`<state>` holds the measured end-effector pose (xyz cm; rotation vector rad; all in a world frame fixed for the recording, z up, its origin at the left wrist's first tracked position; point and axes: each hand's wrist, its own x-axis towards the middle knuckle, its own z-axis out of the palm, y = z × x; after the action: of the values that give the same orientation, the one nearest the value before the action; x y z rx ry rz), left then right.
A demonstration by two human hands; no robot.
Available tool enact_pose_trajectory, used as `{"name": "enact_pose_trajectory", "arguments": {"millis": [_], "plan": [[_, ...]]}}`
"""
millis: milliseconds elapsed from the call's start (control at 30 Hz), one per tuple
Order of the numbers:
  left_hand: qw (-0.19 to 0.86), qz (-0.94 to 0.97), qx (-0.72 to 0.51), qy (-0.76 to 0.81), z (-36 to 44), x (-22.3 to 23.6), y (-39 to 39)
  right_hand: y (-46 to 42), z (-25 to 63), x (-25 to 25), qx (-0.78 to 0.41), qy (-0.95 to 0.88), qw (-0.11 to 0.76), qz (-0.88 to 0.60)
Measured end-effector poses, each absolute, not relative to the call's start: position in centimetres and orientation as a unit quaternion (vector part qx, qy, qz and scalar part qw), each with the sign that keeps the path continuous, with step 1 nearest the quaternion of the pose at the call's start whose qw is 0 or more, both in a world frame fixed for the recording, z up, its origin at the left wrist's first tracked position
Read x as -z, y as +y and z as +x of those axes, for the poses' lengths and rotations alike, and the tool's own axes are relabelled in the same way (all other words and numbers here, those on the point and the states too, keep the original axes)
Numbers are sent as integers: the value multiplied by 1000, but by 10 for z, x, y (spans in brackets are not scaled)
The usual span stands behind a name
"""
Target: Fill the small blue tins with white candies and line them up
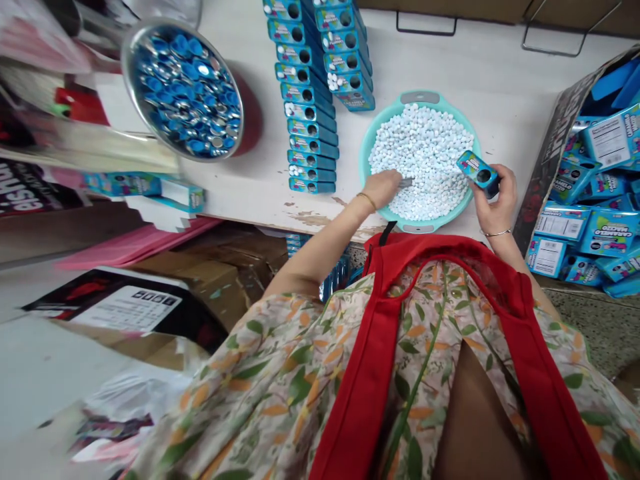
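My left hand [383, 187] is closed on a small grey metal scoop [406, 182], its far end among the candies; its exact shape is hard to make out. Small white and pale blue candies [425, 143] fill a turquoise basin [367, 150] with grey handles. At the basin's right edge, my right hand [500, 200] grips a small blue candy box [477, 171], tilted, its dark round hole facing up. Two rows of similar blue boxes [313, 147] stand left of the basin, their round holes showing. White candies lie on top of some of them.
A metal bowl [131, 87] of blue and silver caps [195, 93] stands at the left. On the right, a carton [543, 143] holds many blue printed packs [607, 230]. Wire handles [427, 32] lie along the back. Cardboard boxes [200, 280] sit below the table's left side.
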<state>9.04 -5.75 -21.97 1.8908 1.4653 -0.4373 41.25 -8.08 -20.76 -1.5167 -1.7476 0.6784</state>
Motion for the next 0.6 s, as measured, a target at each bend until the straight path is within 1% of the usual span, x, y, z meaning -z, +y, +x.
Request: {"name": "enact_pose_trajectory", "arguments": {"millis": [133,367,467,600], "plan": [[388,732,105,550,126,244,-56,-81,420,208,-267,-657,371,-600],[429,718,43,546,132,262,-56,-79,420,217,-268,-648,383,-602],[443,708,31,550,134,258,-57,-80,422,221,-285,-641,385,-600],[444,713,-3,543,117,233,-60,-84,425,220,-288,-639,380,-604]]}}
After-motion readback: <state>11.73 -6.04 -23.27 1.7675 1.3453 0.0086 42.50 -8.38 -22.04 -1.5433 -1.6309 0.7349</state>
